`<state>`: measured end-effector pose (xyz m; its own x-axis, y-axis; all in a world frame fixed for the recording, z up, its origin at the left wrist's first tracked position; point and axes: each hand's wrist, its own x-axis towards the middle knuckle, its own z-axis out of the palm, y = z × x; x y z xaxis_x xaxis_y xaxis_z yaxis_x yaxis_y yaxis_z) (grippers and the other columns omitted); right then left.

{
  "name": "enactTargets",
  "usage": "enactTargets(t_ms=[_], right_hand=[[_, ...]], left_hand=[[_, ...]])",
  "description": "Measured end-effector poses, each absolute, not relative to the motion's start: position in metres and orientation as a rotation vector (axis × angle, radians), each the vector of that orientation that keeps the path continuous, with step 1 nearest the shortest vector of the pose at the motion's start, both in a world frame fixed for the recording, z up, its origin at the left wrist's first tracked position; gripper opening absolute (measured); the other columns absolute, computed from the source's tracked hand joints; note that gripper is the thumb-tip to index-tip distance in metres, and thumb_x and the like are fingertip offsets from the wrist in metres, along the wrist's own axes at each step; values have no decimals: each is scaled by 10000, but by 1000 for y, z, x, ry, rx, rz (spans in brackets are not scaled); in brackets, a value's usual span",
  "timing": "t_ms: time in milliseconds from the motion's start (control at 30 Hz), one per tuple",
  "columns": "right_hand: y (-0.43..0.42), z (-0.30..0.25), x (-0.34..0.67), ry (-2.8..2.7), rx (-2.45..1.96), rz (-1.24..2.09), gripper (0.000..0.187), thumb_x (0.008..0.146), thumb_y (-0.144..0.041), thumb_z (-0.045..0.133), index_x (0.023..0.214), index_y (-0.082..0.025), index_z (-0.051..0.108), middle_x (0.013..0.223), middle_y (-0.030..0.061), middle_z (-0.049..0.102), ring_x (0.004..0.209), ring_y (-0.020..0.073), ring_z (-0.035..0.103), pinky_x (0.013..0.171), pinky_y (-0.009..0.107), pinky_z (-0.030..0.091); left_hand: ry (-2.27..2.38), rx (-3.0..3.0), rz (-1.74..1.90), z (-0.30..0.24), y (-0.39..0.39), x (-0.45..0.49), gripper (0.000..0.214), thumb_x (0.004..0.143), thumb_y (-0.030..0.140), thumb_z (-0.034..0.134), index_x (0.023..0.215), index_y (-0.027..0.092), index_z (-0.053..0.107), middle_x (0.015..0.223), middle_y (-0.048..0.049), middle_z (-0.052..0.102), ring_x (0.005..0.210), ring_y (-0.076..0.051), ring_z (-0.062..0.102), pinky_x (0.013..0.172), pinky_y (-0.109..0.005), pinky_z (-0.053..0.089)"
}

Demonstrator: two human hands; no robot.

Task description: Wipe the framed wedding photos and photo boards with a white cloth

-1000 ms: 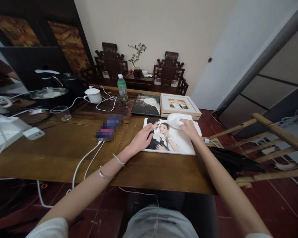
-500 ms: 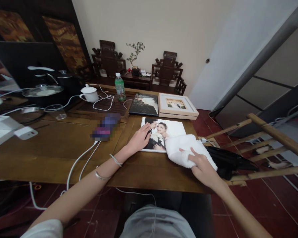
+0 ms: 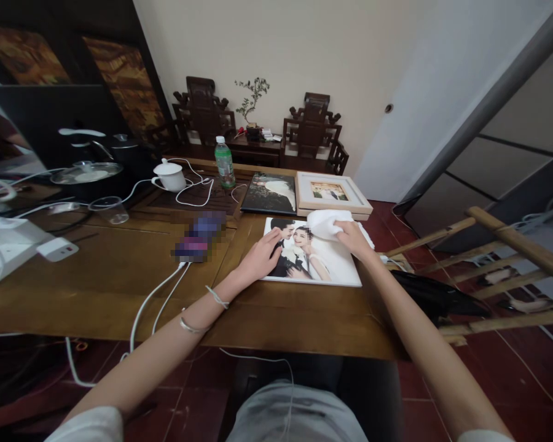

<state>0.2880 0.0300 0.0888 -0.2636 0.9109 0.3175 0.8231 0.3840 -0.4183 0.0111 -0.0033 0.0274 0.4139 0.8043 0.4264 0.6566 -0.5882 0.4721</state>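
A wedding photo print (image 3: 325, 267) lies flat on the wooden table (image 3: 120, 276) in front of me. My left hand (image 3: 258, 261) rests open on its left edge, fingers flat, holding it down. My right hand (image 3: 356, 238) presses a white cloth (image 3: 325, 224) against the print's far right corner, fingers closed on the cloth.
Behind the print lie a dark photo panel (image 3: 270, 193) and a light framed photo (image 3: 329, 193). A phone (image 3: 199, 236) with white cables, a green bottle (image 3: 223, 162), a white teapot (image 3: 169, 176), a glass cup (image 3: 108, 210) and a power strip (image 3: 9, 245) sit to the left. A bamboo chair (image 3: 502, 270) stands at right.
My right hand has swept the cloth from the print's near right corner back up to its far right corner. The left hand has stayed on the print.
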Motion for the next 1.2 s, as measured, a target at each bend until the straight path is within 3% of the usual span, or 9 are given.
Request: enactTargets(t_ms=[200, 400, 667, 900, 1200], right_hand=[[31, 81, 291, -2083, -1480, 224, 265, 631, -191, 368, 686, -173, 627, 746, 74, 684, 739, 233, 568, 725, 299, 403], [-28, 76, 295, -2186, -1456, 189, 272, 580, -151, 361, 676, -210, 609, 630, 32, 637, 674, 233, 568, 771, 338, 435], [-120, 91, 291, -2336, -1327, 444, 270, 564, -89, 359, 652, -251, 557, 787, 20, 719, 829, 249, 643, 1016, 428, 374], [-94, 97, 290, -2306, -1405, 424, 172, 566, -131, 363, 569, -234, 500, 555, -4, 572, 590, 203, 536, 749, 340, 450], [10, 91, 296, -2112, -1490, 330, 153, 603, -210, 376, 603, -198, 529, 645, 15, 596, 706, 208, 526, 680, 290, 385]], left_hand=[[1300, 2418, 925, 29, -5, 11, 409, 951, 241, 390, 1323, 116, 502, 1450, -139, 464, 1390, -237, 368, 1167, -419, 299], [1291, 2419, 929, 27, -4, 13, 415, 946, 217, 386, 1330, 105, 493, 1458, -155, 449, 1399, -245, 350, 1163, -424, 304], [1319, 2396, 917, 28, -6, 15, 418, 944, 216, 375, 1330, 101, 488, 1463, -164, 439, 1397, -251, 352, 1162, -429, 303], [1318, 2388, 919, 27, -4, 15, 415, 940, 212, 384, 1332, 124, 490, 1469, -146, 436, 1397, -246, 354, 1156, -435, 314], [1290, 2388, 951, 27, -4, 13, 411, 938, 222, 401, 1329, 139, 500, 1456, -131, 460, 1388, -242, 371, 1159, -443, 309]])
